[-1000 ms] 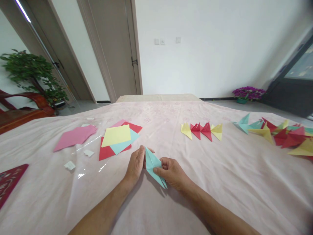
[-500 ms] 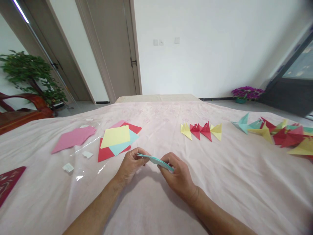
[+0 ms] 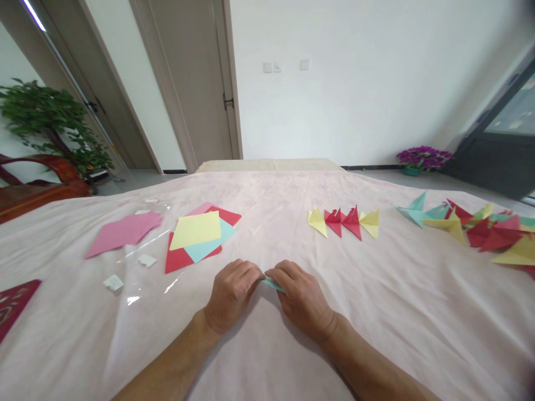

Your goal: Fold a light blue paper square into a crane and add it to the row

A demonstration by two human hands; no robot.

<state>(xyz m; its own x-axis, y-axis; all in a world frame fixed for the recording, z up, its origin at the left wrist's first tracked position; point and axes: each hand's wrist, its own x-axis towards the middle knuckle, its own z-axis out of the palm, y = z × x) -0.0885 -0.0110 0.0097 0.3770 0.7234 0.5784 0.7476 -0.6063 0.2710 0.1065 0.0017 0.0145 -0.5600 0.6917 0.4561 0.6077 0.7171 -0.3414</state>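
Observation:
My left hand (image 3: 233, 292) and my right hand (image 3: 301, 298) meet knuckles-up on the pink cloth (image 3: 267, 356), fingers curled down over a folded teal paper piece (image 3: 272, 283). Only a thin teal sliver shows between the fingertips; the rest is hidden under both hands. Just ahead to the left lies a stack of flat paper squares (image 3: 196, 236), yellow on top of teal and red. A row of folded yellow and red paper pieces (image 3: 343, 221) stands ahead to the right.
A heap of folded teal, red and yellow pieces (image 3: 480, 225) lies at the far right. Pink sheets (image 3: 123, 233), clear plastic wrap (image 3: 146, 278) and small white scraps (image 3: 113, 282) lie at the left. A dark red card (image 3: 14, 303) sits by the left edge.
The teal piece stood upright between my hands, then was turned flat and lowered to the cloth. Both hands now press down over it, hiding most of it.

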